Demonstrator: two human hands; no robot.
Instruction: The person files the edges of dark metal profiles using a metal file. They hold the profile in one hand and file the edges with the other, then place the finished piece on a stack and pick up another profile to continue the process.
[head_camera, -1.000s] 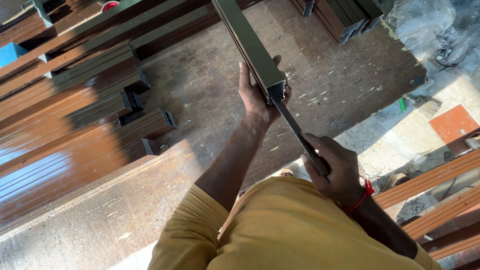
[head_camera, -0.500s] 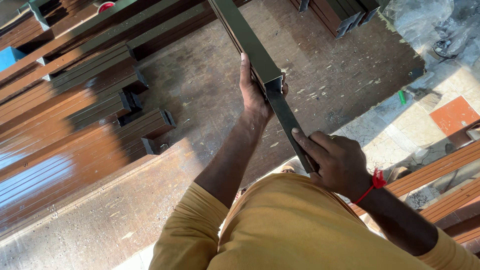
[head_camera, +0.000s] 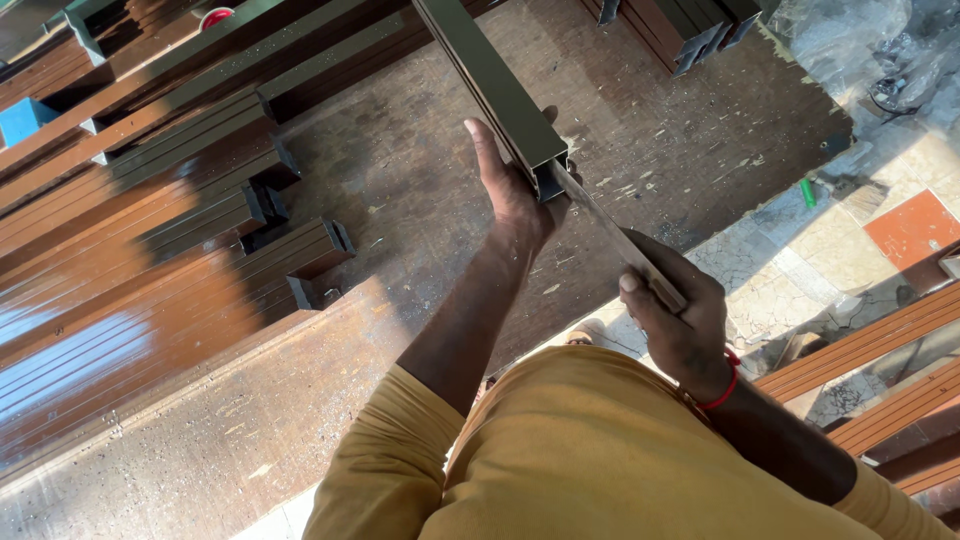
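Olive-green metal profile (head_camera: 495, 85); mustard-yellow shirt (head_camera: 590, 460); red wrist thread (head_camera: 728, 388); stacked profiles (head_camera: 150, 300) brown, possibly wood-grained.

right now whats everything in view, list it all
metal section: one, dark olive, slanting up from centre, end held at the left hand
flat strip: one, grey metal, runs from the section's end to the right hand
stacked sections: many, brown and olive, left side
section ends: a few, dark brown, top right
worktop: one, scuffed brown, under the sections
blue block: one, far left
red round thing: one, top left, partly hidden
green piece: one, small, on the tiled floor
orange tile: one, right edge
plastic sheet: one, clear, top right
left hand: against the section's end
right hand: grips the strip, red thread at wrist
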